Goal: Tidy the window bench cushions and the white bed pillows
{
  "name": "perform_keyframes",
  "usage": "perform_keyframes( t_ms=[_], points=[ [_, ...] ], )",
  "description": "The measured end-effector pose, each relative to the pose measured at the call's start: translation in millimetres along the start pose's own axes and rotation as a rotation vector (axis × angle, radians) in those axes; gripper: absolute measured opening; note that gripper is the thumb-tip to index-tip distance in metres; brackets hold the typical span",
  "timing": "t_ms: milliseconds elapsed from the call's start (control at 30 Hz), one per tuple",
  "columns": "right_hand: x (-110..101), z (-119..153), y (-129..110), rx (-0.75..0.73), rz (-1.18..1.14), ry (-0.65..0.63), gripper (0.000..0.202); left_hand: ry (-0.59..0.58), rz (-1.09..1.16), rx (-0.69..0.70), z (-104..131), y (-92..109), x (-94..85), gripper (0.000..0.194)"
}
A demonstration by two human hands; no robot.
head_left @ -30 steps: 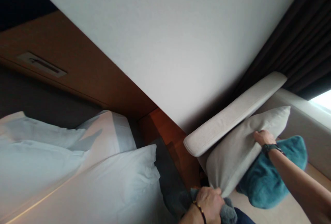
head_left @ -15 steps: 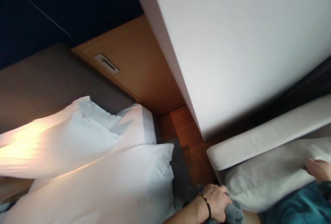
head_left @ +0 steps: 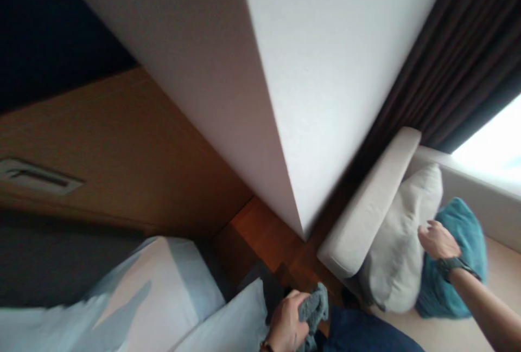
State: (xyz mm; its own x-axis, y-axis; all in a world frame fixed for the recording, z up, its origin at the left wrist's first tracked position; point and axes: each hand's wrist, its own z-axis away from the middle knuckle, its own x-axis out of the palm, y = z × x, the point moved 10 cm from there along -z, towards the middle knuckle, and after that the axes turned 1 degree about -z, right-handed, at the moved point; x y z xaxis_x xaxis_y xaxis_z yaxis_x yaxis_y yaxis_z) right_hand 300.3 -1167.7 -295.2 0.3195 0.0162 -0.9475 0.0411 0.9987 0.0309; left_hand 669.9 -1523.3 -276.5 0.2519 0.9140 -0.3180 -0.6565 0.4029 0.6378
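Note:
My left hand (head_left: pixel 287 322) is closed around a grey-blue fluffy cloth (head_left: pixel 312 308), low in the view beside the bed's edge. My right hand (head_left: pixel 437 241) hovers with spread fingers just off the beige cushion (head_left: pixel 396 243), which leans upright against the sofa's padded arm (head_left: pixel 368 211). A teal plush cushion (head_left: pixel 459 257) stands right behind my right hand and wrist. A dark watch sits on that wrist.
White pillows (head_left: pixel 163 292) lie on the bed at lower left against a dark headboard and wood panel (head_left: pixel 122 151). A white wall corner (head_left: pixel 301 227) juts between bed and sofa. Dark curtains (head_left: pixel 456 70) hang at right by a bright window.
My left hand has left the beige cushion's lower corner and drawn back with the cloth. My right hand has let go of the cushion, which now stands against the sofa arm.

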Motion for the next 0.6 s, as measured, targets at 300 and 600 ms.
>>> perform_keyframes(
  t_ms=[300,600],
  points=[
    [11,39,107,0.412,0.004,-0.032,0.075,-0.178,0.021,0.381,-63,160,-22.1,0.068],
    [56,7,195,0.326,-0.115,-0.278,0.028,-0.215,-0.175,0.087,-210,265,149.0,0.096]
  ],
)
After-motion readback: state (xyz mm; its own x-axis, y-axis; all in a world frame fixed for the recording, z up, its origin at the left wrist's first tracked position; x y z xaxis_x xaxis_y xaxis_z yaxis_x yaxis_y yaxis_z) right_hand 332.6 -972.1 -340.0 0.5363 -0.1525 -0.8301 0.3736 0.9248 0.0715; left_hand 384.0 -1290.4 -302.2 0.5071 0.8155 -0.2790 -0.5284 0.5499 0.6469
